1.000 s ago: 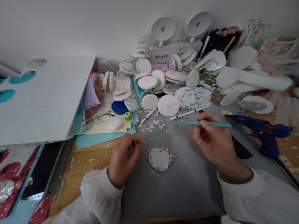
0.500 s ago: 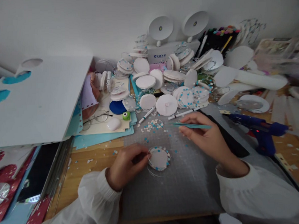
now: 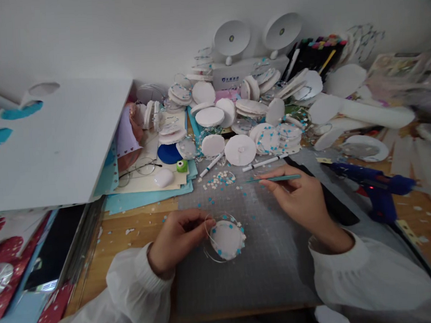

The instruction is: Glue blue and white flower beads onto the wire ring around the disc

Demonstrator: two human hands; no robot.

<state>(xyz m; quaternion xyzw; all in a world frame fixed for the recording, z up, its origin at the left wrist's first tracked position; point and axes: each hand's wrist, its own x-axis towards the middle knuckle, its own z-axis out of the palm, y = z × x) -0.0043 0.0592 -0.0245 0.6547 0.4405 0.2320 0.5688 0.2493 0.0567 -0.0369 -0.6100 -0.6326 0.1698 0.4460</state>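
Observation:
My left hand (image 3: 183, 235) pinches a thin wire loop at the left rim of a white disc (image 3: 227, 239). Small blue and white flower pieces dot the wire around this disc. In my right hand (image 3: 298, 195) is a pair of teal tweezers (image 3: 283, 177), held between thumb and fingers with the tips pointing left. Those tips hover near a scatter of small blue and white flower pieces (image 3: 220, 179) on the grey cutting mat (image 3: 250, 280). Whether the tips grip a piece is too small to make out.
Several white discs (image 3: 240, 150) and wire loops are heaped at the back. A blue glue gun (image 3: 377, 184) with a red light lies at right. White board (image 3: 73, 145) and papers cover the left side. Two markers (image 3: 264, 163) and glasses (image 3: 145, 169) lie beyond my hands.
My left hand has shifted the disc and its wire slightly toward me and left, and the loop stands further off the disc. The tweezers have tilted a little, their tips moving left.

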